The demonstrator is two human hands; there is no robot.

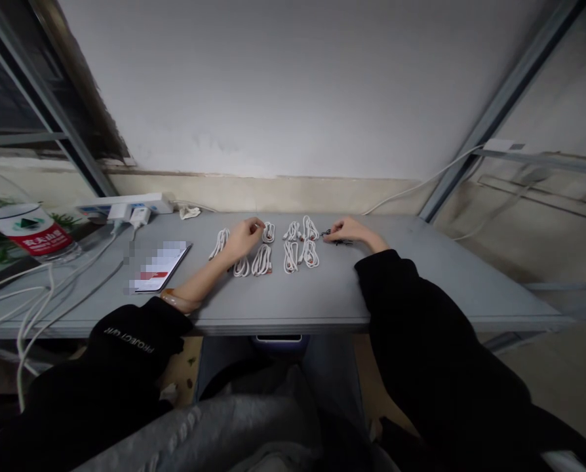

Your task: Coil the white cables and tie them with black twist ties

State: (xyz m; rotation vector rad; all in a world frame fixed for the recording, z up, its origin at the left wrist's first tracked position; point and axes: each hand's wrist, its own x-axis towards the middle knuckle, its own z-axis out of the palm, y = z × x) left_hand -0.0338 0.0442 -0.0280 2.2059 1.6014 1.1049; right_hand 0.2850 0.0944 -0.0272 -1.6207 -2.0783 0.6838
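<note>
Left hand [244, 237]: our fingertips pinch a small white coiled cable [269, 232], back row.
Right hand [351, 230]: pinched narrow on a thin dark tie [341, 242].
Other coils [290, 255]: two rows on our grey bench [421, 275].

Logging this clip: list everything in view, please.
coiled white cable bundles: about eight, white, two rows mid-table
grey table: one, grey, against the wall
dark-edged smartphone: one, screen up, left of the bundles
white power strip: one, white, back left
clear plastic bottle with red label: one, far left
loose white wires: several, white, left edge
small dark object: one, black, right of the bundles
left hand: resting on the bundles
right hand: fingertips at the small dark object
</note>
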